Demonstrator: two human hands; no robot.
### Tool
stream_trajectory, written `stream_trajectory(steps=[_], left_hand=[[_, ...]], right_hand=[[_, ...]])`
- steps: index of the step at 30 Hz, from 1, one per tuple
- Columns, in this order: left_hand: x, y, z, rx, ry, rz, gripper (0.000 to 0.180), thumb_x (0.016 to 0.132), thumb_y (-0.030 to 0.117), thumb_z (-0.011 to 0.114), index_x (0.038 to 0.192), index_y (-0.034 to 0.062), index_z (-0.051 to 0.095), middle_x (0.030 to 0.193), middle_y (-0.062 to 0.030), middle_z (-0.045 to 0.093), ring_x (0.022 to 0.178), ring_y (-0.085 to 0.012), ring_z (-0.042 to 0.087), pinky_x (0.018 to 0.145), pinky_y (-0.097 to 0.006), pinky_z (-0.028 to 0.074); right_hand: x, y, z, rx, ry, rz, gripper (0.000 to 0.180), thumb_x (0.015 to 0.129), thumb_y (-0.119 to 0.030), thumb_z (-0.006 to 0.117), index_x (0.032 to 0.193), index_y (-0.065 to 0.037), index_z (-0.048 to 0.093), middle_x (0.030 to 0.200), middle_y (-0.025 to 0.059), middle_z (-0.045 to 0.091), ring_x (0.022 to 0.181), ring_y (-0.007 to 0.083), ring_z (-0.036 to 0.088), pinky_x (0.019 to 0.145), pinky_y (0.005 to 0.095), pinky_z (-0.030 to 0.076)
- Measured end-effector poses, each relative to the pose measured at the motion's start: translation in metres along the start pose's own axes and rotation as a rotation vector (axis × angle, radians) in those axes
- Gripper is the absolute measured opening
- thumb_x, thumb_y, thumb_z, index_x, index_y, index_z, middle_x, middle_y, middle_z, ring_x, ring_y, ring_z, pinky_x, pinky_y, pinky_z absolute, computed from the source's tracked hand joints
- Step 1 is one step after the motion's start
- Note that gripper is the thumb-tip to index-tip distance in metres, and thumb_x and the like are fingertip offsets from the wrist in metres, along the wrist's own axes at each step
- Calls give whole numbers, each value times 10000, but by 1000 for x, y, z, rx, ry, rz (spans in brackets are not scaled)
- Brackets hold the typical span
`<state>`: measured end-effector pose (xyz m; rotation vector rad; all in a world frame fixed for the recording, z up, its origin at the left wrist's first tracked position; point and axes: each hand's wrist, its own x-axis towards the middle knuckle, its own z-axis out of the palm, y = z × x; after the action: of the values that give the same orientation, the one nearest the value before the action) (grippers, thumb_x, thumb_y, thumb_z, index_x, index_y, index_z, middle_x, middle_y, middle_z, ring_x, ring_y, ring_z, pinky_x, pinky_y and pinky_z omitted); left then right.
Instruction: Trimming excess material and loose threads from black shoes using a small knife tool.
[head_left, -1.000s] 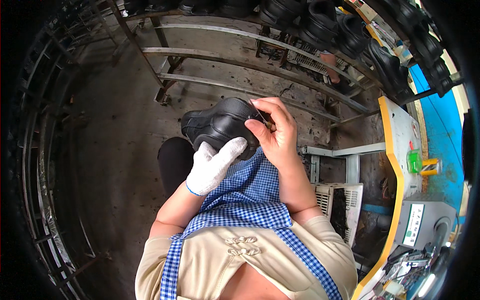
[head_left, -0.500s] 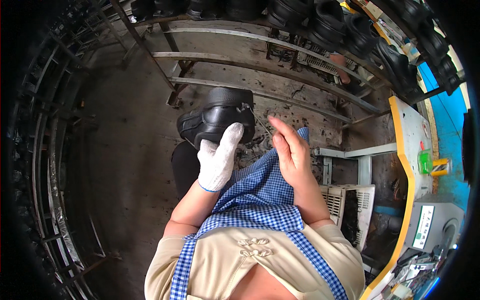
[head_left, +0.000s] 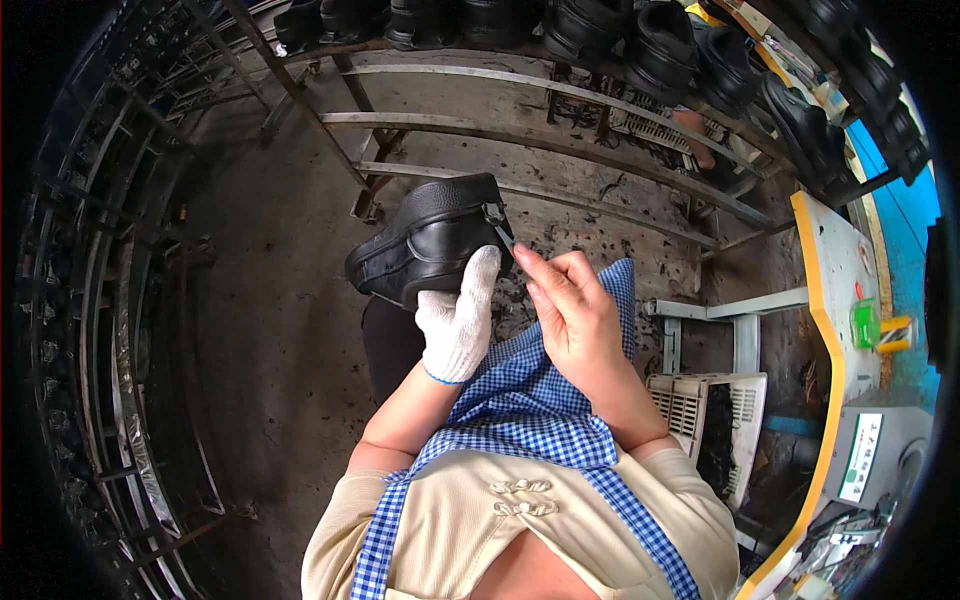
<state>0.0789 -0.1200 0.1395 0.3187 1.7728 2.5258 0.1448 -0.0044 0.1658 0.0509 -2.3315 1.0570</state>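
My left hand [head_left: 458, 325], in a white knit glove, is closed on a black leather shoe [head_left: 425, 235]. The thumb presses against the shoe's side while most of the fingers are hidden behind it. Held out over the floor, the shoe points its toe to the left. My bare right hand [head_left: 577, 310] pinches a slim grey, metal-looking tool [head_left: 503, 230] between thumb and forefinger. The tool's far end touches the shoe's right end, near the heel; its exact kind is too small to make out.
Ahead stands a metal rack [head_left: 550, 190] with several black shoes [head_left: 660, 50] along its top. More racks [head_left: 110, 380] line the left side. A yellow-edged workbench [head_left: 825, 330] at right carries a green container [head_left: 865, 323] and a grey machine [head_left: 880, 455]. Beneath it sits a white plastic crate [head_left: 750, 425].
My right hand has moved left toward the shoe, its fingers closing from a looser pose into a pinch on the slim tool. The shoe has tilted slightly in my left hand.
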Motion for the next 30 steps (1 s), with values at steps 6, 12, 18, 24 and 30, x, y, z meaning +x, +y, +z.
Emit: stream_trajectory(steps=[6,12,18,24,30], left_hand=[[-1,-10,2,-60,90,-17,258,914,65,635,1171,53,610,1060,-20,647,917,-104,602,788,-240,495],[0,-6,6,-44,46,66,242,923,71,622,1164,46,609,1053,-24,646,914,-110,601,791,-246,498],[-2,-11,9,5,81,137,231,936,69,597,1167,44,597,1067,-29,642,927,-113,596,797,-255,496],[-12,-14,10,92,-28,101,301,936,80,598,1232,47,553,1104,-45,630,971,-118,582,842,-291,493],[-12,-4,3,12,-99,-343,310,925,217,633,1175,35,606,975,-20,654,864,-99,601,741,-233,491]], right_hand=[[-7,-5,0,-85,-32,20,363,885,12,608,1238,-72,622,849,87,541,658,179,576,589,279,478],[-5,3,4,-84,29,-63,444,870,-43,639,1296,-158,588,840,69,511,582,186,563,513,316,492],[-4,0,6,-80,8,-27,441,868,-46,635,1293,-153,590,832,77,508,597,212,574,520,327,494],[11,4,10,-27,92,-21,372,902,6,585,1260,-90,610,808,92,514,621,184,533,558,279,447],[15,31,3,165,146,60,263,948,-108,564,1202,-44,594,865,78,579,701,186,571,641,302,474]])
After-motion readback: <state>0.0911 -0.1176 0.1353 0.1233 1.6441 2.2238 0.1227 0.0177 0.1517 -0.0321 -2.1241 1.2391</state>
